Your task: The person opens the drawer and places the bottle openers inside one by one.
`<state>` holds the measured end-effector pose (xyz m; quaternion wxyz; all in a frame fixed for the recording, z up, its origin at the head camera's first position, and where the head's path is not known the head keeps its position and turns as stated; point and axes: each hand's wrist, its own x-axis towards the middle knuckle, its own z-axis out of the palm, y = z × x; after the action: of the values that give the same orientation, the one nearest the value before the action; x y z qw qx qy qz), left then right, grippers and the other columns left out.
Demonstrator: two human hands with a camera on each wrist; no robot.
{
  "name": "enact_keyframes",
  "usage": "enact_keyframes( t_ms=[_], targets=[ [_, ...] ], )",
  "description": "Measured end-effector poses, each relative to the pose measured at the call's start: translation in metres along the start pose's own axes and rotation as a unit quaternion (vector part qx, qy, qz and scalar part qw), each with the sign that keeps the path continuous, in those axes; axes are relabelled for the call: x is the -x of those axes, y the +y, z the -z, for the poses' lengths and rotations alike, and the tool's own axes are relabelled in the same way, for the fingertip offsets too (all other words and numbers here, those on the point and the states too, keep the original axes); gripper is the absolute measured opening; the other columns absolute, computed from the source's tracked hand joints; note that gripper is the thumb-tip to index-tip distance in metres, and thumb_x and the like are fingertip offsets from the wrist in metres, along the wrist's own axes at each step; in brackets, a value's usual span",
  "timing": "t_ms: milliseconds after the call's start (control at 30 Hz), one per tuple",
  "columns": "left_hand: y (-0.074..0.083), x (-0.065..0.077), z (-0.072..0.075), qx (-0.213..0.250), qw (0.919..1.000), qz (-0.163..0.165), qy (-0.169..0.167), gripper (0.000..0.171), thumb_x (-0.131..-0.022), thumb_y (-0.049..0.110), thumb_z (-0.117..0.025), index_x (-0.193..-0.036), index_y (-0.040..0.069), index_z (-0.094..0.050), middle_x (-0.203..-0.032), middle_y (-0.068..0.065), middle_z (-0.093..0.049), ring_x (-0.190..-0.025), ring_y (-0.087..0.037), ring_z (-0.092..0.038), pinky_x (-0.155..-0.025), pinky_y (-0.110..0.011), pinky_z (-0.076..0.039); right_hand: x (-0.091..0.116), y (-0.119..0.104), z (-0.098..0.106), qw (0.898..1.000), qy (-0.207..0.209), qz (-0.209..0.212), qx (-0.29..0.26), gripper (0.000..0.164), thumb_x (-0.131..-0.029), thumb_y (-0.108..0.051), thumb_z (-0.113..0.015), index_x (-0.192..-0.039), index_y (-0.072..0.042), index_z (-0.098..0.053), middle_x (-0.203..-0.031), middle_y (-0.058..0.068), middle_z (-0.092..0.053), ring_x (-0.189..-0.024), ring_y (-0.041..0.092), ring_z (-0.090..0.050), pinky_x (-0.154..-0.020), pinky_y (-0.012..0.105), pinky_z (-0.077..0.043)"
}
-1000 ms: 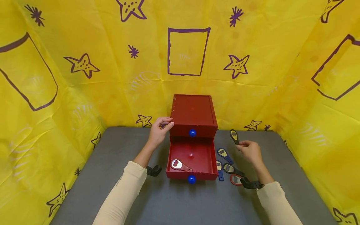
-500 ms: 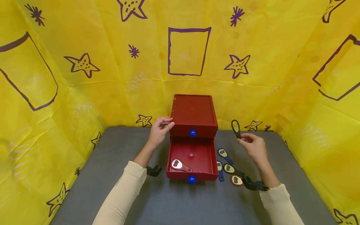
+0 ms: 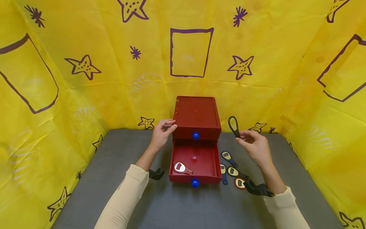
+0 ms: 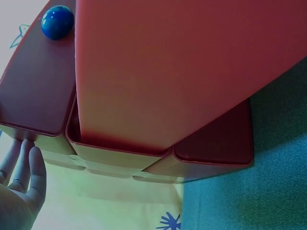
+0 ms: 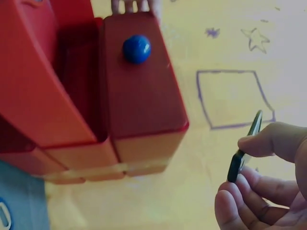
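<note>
Yellow printed cloth walls in the gray surface at back and sides. Right hand pinches a black bottle opener by its handle, thumb against fingers, raised right of the red drawer unit. Opener's long axis runs steeply: ring head up and leaning left, handle end down in the grip (nearly edge-on in the right wrist view).

Left hand, fingers extended, rests its tips on the unit's left side. Middle drawer is pulled out, open-topped; one red opener lies inside, handle toward the front right.

Gap between held opener and unit's right edge. Loose openers sit just right of the drawer, near its side wall.

Held handle's lower end is behind fingers in the head view; right wrist strap partly covers a red-rimmed opener.
</note>
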<state>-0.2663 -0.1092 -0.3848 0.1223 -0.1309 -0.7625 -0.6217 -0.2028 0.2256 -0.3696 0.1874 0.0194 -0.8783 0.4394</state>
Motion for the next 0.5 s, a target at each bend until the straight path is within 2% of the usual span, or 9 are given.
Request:
enact_keyframes(
  t_ms=[267, 400, 500],
  targets=[
    [0.001, 0.0, 0.0, 0.002, 1.0, 0.0, -0.004, 0.03, -0.09, 0.006, -0.067, -0.116, -0.009, -0.065, -0.124, -0.026, -0.058, -0.094, -0.002, -0.054, -0.084, -0.011, -0.044, 0.004, -0.018, -0.01, 0.997, -0.038, 0.065, -0.015, 0.022, -0.082, -0.005, -0.076, -0.102, 0.003, -0.07, -0.091, 0.017, -0.066, -0.074, -0.005, -0.054, -0.069, 0.006, -0.047],
    [0.001, 0.0, 0.0, 0.002, 1.0, -0.002, -0.003, 0.03, -0.09, 0.005, -0.068, -0.115, -0.01, -0.065, -0.123, -0.026, -0.058, -0.093, -0.002, -0.054, -0.084, -0.012, -0.044, 0.006, -0.025, -0.02, 0.993, -0.069, 0.09, -0.019, 0.02, -0.081, -0.003, -0.076, -0.1, 0.002, -0.07, -0.089, 0.014, -0.066, -0.075, 0.005, -0.058, -0.069, 0.011, -0.049],
    [0.001, 0.0, 0.0, 0.002, 1.0, -0.004, -0.001, 0.03, -0.09, 0.005, -0.068, -0.115, -0.01, -0.065, -0.123, -0.026, -0.058, -0.094, -0.005, -0.055, -0.083, -0.012, -0.044, 0.007, -0.028, -0.028, 0.988, -0.11, 0.109, -0.004, 0.019, -0.081, -0.003, -0.076, -0.099, 0.001, -0.07, -0.088, 0.011, -0.066, -0.076, 0.014, -0.059, -0.069, 0.016, -0.051]
  ],
)
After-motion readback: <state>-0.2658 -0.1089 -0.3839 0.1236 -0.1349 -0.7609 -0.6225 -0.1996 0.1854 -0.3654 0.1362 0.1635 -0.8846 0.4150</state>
